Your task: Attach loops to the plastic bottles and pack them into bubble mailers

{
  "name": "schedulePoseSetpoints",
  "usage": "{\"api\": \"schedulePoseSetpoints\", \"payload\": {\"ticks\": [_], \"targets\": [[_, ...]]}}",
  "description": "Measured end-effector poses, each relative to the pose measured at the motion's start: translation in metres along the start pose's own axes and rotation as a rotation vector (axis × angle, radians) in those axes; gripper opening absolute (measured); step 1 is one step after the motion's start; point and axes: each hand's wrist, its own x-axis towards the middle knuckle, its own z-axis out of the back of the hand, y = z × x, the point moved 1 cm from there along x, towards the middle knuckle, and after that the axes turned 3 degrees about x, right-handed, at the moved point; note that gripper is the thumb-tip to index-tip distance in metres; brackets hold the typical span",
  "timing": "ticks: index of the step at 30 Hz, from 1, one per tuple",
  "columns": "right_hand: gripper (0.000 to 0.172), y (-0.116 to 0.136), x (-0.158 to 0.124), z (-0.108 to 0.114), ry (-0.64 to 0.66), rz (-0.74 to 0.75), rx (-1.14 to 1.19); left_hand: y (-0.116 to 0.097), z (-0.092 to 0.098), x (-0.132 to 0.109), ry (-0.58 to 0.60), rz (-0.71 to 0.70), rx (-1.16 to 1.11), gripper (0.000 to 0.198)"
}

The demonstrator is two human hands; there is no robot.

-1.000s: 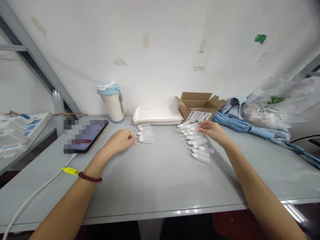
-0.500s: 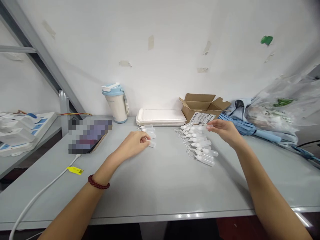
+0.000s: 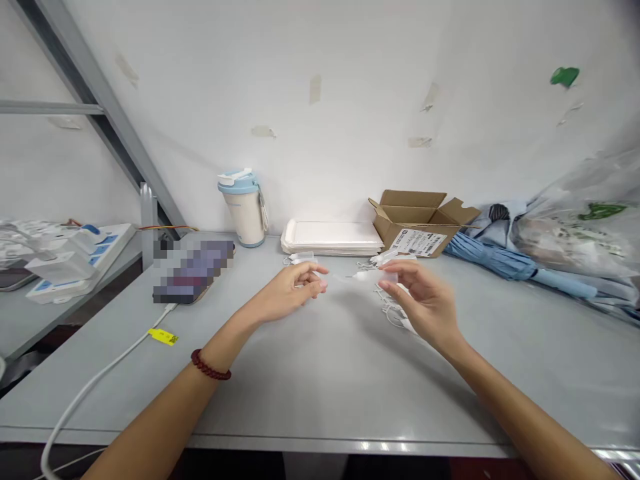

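Observation:
My right hand (image 3: 423, 297) pinches a small translucent squeeze bottle (image 3: 362, 276), held sideways above the table. Its white neck and a thin dark needle tip point left. Facing it, my left hand (image 3: 295, 287) has thumb and fingertips close together around something clear and faint, too blurred to make out. Behind the left hand lies a small group of similar bottles (image 3: 302, 256). More bottles with white loop straps (image 3: 395, 313) lie beneath and behind my right hand, which partly hides them.
At the back stand a stack of white trays (image 3: 333, 235), an open cardboard box (image 3: 419, 241) and a tumbler (image 3: 244, 212). A phone (image 3: 200, 270) with a white cable (image 3: 100, 373) lies left. On the right are a folded blue umbrella (image 3: 495, 257) and a plastic bag (image 3: 565, 227).
My right hand has lifted a bottle from the right-hand group and brought it left and nearer. My left hand has come off the left-hand bottles, and the two hands now face each other.

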Motion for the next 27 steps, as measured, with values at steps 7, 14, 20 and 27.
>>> {"api": "schedulePoseSetpoints", "payload": {"ticks": [7, 14, 20, 27], "targets": [[0.014, -0.003, -0.008, -0.006, 0.066, -0.041, 0.053, -0.001, -0.013, 0.0, 0.0, 0.036, -0.149, 0.028], [0.019, 0.002, -0.009, -0.009, -0.009, -0.237, 0.162, 0.002, -0.013, 0.003, -0.117, 0.079, -0.291, 0.023], [0.02, -0.001, -0.007, -0.009, -0.032, -0.292, 0.209, 0.001, -0.013, 0.002, -0.158, 0.104, -0.294, 0.021], [0.021, -0.004, -0.008, -0.011, 0.013, -0.331, 0.203, 0.005, -0.017, 0.004, -0.139, 0.069, -0.252, 0.021]]}}
